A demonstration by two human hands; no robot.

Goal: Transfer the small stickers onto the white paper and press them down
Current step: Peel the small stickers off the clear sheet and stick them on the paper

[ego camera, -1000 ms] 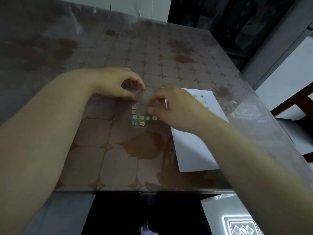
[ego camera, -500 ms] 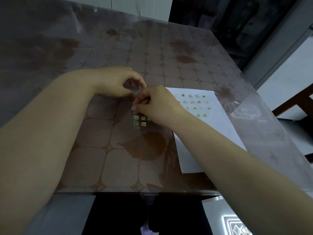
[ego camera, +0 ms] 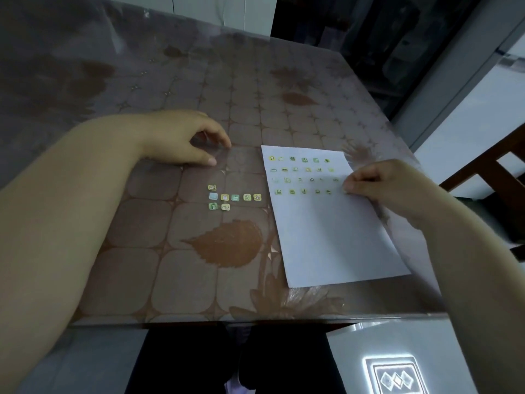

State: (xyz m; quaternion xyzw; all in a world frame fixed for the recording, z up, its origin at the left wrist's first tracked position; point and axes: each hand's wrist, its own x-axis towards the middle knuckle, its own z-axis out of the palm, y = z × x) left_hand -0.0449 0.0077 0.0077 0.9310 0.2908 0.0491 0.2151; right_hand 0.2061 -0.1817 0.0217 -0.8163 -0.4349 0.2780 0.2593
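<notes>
A clear sticker sheet lies on the table with several small square stickers left on it. My left hand grips the sheet's far left corner between thumb and fingers. To the right lies the white paper, with several stickers stuck in rows across its top. My right hand rests on the paper's right edge. Its thumb and fingertips are pinched together at the right end of the lowest row, and the sticker between them is hidden.
The table has a brown patterned cover under clear plastic; its near edge runs just below the paper. A wooden chair stands beyond the right edge. A wall rises behind the far edge.
My right hand has left the sticker sheet and moved right onto the white paper, uncovering the rows of stickers. My left hand has stayed on the sheet.
</notes>
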